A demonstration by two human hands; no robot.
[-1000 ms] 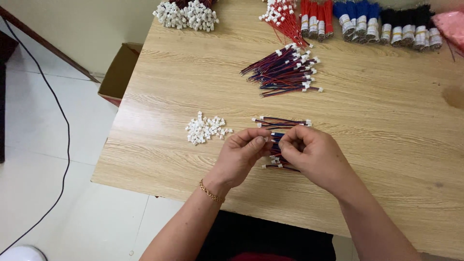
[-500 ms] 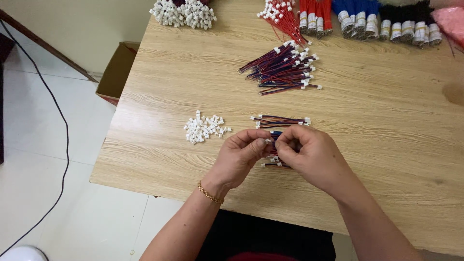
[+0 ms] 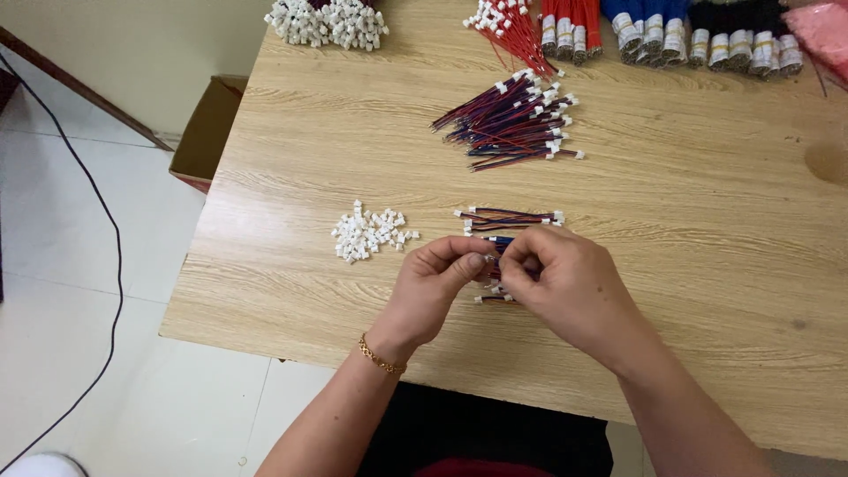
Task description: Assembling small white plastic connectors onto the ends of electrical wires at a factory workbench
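Both hands meet over the near middle of the wooden tabletop (image 3: 689, 265). The left hand (image 3: 433, 287), with a gold bracelet (image 3: 380, 355) at the wrist, has its fingers curled and its thumb and forefinger pinched on something very small at their tips; what it is cannot be made out. The right hand (image 3: 565, 283) is likewise closed, its fingertips pinching the end of a short red-and-blue wire lead (image 3: 499, 240) right against the left fingertips. More leads lie under the hands, one end showing at the near side (image 3: 495, 299).

Just beyond the hands lies a small row of finished leads with white end plugs (image 3: 511, 218), close to the knuckles but apart from them. To the left of that, near the left hand, sits a small heap of loose white connector housings (image 3: 368, 234). Farther up the tabletop is a bigger pile of red-and-blue leads (image 3: 517, 124). Along the far edge stand a heap of white connectors (image 3: 327, 22), a fan of red wires (image 3: 512, 26), and banded bundles of red (image 3: 570, 26), blue (image 3: 649, 31) and black wire (image 3: 742, 35). A pink bag (image 3: 821, 40) shows at the far right corner.

Off the tabletop's left side, a cardboard box (image 3: 208, 132) rests on the tiled floor (image 3: 79, 230), where a black cable (image 3: 97, 221) trails.
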